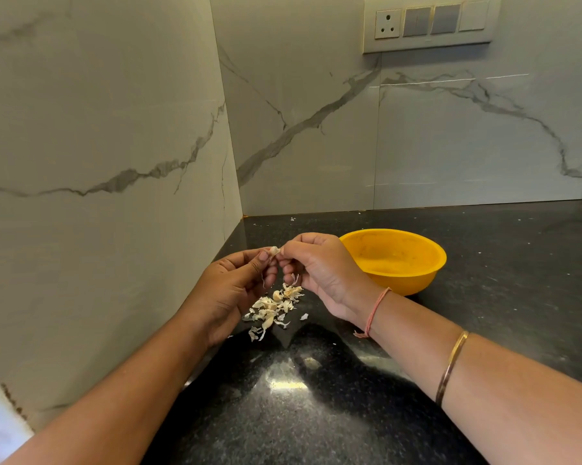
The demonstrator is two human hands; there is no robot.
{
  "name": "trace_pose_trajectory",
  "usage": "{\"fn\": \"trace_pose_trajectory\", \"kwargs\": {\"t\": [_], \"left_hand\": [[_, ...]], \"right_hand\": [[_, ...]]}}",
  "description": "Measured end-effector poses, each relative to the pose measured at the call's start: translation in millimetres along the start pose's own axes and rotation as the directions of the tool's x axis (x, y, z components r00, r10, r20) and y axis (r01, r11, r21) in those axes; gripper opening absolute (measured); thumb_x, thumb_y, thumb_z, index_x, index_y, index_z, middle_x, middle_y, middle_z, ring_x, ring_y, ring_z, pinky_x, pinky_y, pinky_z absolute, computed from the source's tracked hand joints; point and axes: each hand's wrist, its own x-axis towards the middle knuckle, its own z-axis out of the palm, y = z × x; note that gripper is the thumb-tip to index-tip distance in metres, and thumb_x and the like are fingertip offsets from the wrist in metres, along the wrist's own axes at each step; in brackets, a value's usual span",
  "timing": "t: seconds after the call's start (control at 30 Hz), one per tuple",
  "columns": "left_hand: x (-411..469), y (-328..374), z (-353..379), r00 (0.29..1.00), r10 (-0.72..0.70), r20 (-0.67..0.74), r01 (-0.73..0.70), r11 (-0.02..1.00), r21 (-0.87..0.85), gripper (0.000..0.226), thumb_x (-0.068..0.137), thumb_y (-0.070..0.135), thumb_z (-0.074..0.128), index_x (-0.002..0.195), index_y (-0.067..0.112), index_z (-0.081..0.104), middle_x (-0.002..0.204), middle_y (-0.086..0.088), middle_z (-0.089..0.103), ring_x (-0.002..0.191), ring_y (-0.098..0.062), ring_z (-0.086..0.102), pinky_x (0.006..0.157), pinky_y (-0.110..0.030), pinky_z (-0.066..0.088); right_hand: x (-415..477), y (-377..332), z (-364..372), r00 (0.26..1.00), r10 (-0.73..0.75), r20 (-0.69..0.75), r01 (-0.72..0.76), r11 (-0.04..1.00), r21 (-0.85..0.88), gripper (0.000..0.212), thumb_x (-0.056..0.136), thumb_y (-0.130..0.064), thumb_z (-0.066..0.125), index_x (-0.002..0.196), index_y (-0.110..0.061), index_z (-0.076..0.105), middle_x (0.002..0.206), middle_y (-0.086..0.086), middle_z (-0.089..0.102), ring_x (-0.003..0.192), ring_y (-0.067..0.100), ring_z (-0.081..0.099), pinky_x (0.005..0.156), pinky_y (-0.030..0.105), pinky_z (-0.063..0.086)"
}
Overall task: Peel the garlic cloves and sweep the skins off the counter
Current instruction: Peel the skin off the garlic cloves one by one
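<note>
both hands, left hand (241, 283) and right hand (316, 266), pinch what looks like a garlic clove (274, 251) above the skins (274, 308), so peel drops there.

even soft light | glare on counter (287, 380) | arm shadows | wide-angle edge bending

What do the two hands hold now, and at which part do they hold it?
Both hands pinch one garlic clove above the counter: left hand at its left end, right hand at its right end, by the fingertips.
</note>
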Motion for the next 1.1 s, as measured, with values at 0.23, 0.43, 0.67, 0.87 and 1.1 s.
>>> {"fn": "trace_pose_trajectory", "kwargs": {"t": [0.23,0.43,0.67,0.87,1.1], "left_hand": [[1,-2,-2,0.998,-0.037,0.053,0.037,0.999,-0.003,0.018,0.089,0.006,0.050,0.097,0.005,0.066,0.070,-0.005,0.065,0.058,-0.007,0.060,0.057,-0.016,0.054],[0,-2,-1,1.000,-0.006,0.028,0.004,0.997,0.081,0.022,0.072,0.016,0.062,0.091,0.006,0.068,0.071,-0.005,0.068,0.060,-0.009,0.060,0.057,-0.016,0.053],[3,-1,0,0.999,-0.017,-0.048,0.015,0.999,-0.047,0.012,0.086,0.010,0.055,0.092,0.006,0.065,0.071,-0.005,0.067,0.061,-0.008,0.064,0.057,-0.016,0.054],[9,2,-8,0.979,0.009,-0.202,-0.043,0.986,-0.162,0.010,0.090,0.009,0.054,0.093,0.005,0.063,0.077,-0.007,0.063,0.058,-0.008,0.064,0.057,-0.017,0.055],[10,1,-10,0.985,0.016,-0.172,-0.037,0.992,-0.120,0.018,0.089,0.000,0.052,0.102,0.003,0.064,0.084,-0.006,0.064,0.075,-0.011,0.060,0.063,-0.016,0.056]], "right_hand": [[0,3,1,1.000,-0.001,-0.023,0.000,0.999,-0.039,0.013,0.082,0.001,0.056,0.070,-0.004,0.058,0.060,0.006,0.053,0.050,0.011,0.046,0.052,0.024,0.039],[-2,4,2,0.999,-0.026,-0.035,0.023,0.996,-0.082,0.019,0.083,-0.002,0.057,0.065,-0.008,0.054,0.057,0.003,0.051,0.050,0.009,0.045,0.049,0.021,0.041],[-4,6,7,1.000,-0.027,0.002,0.027,0.986,-0.163,0.017,0.081,-0.001,0.056,0.066,-0.008,0.055,0.059,0.004,0.052,0.052,0.010,0.046,0.051,0.021,0.042],[-8,6,7,0.998,-0.054,0.018,0.057,0.942,-0.332,0.009,0.081,-0.005,0.056,0.075,0.000,0.060,0.066,0.009,0.056,0.055,0.011,0.050,0.053,0.024,0.047],[-5,10,3,0.973,-0.228,0.025,0.174,0.662,-0.729,0.037,0.090,-0.029,0.055,0.071,0.002,0.062,0.069,0.012,0.065,0.064,0.024,0.060,0.058,0.035,0.051]]}}
